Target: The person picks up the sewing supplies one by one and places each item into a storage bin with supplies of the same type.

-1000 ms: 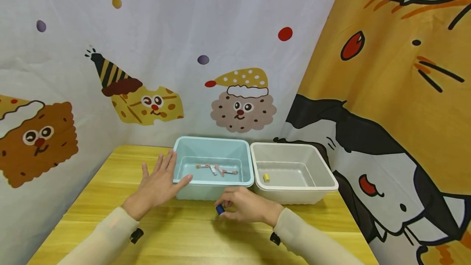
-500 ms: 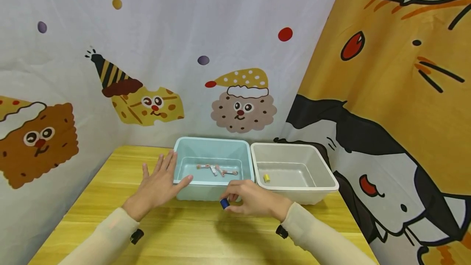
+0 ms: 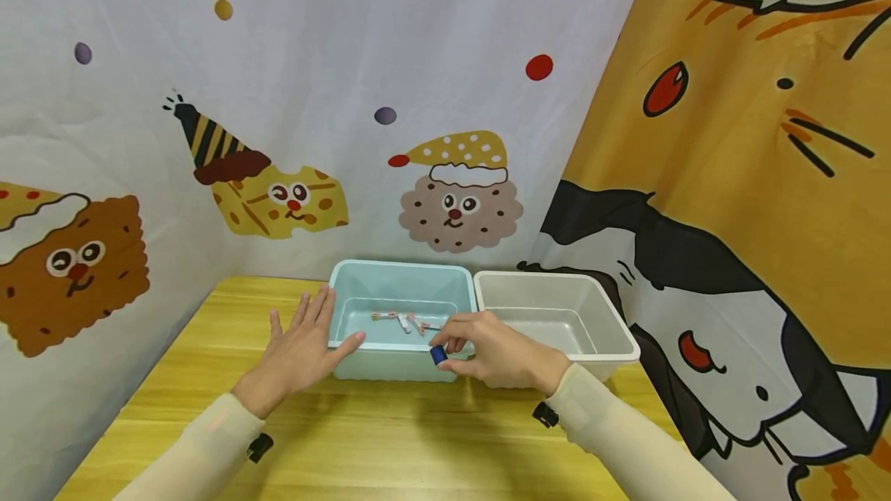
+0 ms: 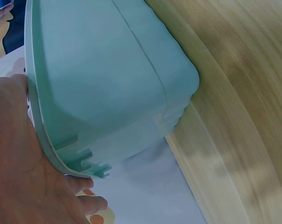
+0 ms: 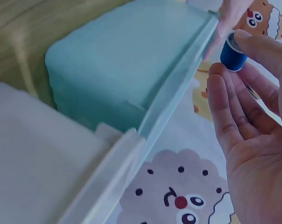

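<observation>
Between thumb and fingertips my right hand (image 3: 497,354) pinches a small spool of blue thread (image 3: 438,355), just in front of the teal bin's near right rim. The right wrist view shows the spool (image 5: 233,55) held by its two pale ends. My left hand (image 3: 295,354) rests with spread, straight fingers on the left edge of the teal bin (image 3: 390,362); in the left wrist view this hand (image 4: 33,158) lies against the rim. Several small pale pink and white pieces (image 3: 404,322), too small to identify, lie in the teal bin.
A white bin (image 3: 557,278) stands at the teal bin's right side, its near left part hidden behind my right hand. Both bins are on a yellow wood table (image 3: 376,439), against a cartoon-printed cloth (image 3: 292,60).
My right hand has lifted the blue spool from near the tabletop up and rightward to rim height. It now hides the yellow spool seen earlier in the white bin. The left hand stays put.
</observation>
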Action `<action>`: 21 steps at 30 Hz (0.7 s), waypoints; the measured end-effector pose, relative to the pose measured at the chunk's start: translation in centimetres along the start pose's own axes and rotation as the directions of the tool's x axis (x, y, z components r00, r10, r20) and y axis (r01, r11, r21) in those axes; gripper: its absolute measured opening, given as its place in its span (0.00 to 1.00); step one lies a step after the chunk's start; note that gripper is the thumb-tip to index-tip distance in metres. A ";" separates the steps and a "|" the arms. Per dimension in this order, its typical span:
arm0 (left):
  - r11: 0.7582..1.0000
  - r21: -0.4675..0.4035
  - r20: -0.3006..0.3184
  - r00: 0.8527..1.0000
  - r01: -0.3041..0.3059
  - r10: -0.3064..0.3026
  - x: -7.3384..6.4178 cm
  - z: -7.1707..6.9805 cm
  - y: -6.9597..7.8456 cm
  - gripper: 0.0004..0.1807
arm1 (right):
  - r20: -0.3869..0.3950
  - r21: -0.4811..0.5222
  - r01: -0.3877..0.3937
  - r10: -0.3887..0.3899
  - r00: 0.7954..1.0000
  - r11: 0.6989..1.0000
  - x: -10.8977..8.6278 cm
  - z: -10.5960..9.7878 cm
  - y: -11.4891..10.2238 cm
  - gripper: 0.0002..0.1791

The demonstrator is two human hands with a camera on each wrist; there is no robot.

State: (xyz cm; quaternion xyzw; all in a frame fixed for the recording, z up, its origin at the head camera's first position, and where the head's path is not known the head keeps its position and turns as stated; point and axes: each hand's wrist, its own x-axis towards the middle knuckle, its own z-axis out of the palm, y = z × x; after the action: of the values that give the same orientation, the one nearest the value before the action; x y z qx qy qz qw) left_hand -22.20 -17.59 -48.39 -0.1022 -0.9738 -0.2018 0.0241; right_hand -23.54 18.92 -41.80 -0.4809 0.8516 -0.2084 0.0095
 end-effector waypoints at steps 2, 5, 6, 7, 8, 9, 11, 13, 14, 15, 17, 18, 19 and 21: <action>1.000 -0.002 0.001 1.000 0.001 -0.001 0.0 0.0 0.0 0.65 | -0.002 -0.001 -0.006 0.006 1.000 1.000 0.0 -0.4 0.3 0.15; 1.000 -0.001 0.003 1.000 0.004 -0.004 -0.1 0.2 0.1 0.64 | -0.020 -0.009 0.019 -0.020 1.000 1.000 0.1 -1.0 0.9 0.16; 1.000 0.000 0.003 1.000 0.004 -0.004 -0.1 0.2 0.1 0.64 | -0.027 -0.007 0.030 -0.030 0.999 1.000 0.1 -1.2 1.2 0.16; 1.000 0.000 0.001 1.000 0.005 -0.005 -0.1 0.2 0.1 0.64 | -0.034 -0.011 0.035 -0.035 0.999 0.999 0.2 -1.4 1.4 0.16; 1.000 0.000 0.000 1.000 0.005 -0.005 -0.1 0.2 0.1 0.65 | -0.041 -0.011 0.042 -0.042 0.998 0.999 0.2 -1.6 1.6 0.16; 1.000 0.001 -0.001 1.000 0.005 -0.005 -0.1 0.2 0.1 0.65 | -0.047 -0.011 0.043 -0.044 0.998 0.999 0.3 -1.8 1.8 0.16; 1.000 -0.001 -0.004 1.000 0.004 -0.004 -0.1 0.2 0.1 0.64 | -0.059 -0.013 0.047 -0.048 0.997 0.999 0.4 -2.2 2.3 0.15; 1.000 -0.003 -0.005 1.000 0.005 -0.005 -0.1 0.2 0.1 0.63 | -0.068 -0.015 0.044 -0.045 0.997 0.999 0.4 -2.6 2.7 0.15; 1.000 -0.003 -0.004 1.000 0.005 -0.005 -0.1 0.2 0.0 0.63 | -0.068 -0.012 0.040 -0.040 0.997 0.999 0.3 -2.7 2.9 0.15; 1.000 -0.005 -0.004 1.000 0.005 -0.005 -0.1 0.1 0.0 0.63 | -0.066 -0.011 0.031 -0.031 0.997 0.999 0.3 -3.0 3.1 0.15; 1.000 -0.003 -0.003 1.000 0.005 -0.005 -0.1 0.1 0.0 0.64 | -0.066 -0.012 0.011 -0.012 0.998 1.000 0.2 -3.3 3.6 0.15; 1.000 -0.001 -0.003 1.000 0.004 -0.004 -0.1 0.1 0.0 0.64 | -0.065 -0.013 -0.002 0.001 0.998 1.000 0.2 -3.5 3.8 0.16; 1.000 0.001 -0.004 1.000 0.003 -0.003 0.0 0.1 0.0 0.65 | -0.065 -0.014 -0.015 0.014 0.998 1.000 0.1 -3.7 4.1 0.16; 1.000 0.001 -0.005 1.000 0.002 -0.002 -0.1 0.1 0.0 0.65 | -0.064 -0.019 -0.043 0.042 0.997 0.999 0.0 -4.1 4.6 0.16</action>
State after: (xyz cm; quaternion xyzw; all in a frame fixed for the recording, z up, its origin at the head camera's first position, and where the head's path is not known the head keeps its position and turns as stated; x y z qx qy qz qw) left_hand -22.15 -17.56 -48.48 -0.1008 -0.9739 -0.2017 0.0264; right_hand -28.19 22.41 -39.76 -0.4558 0.8636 -0.2146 -0.0184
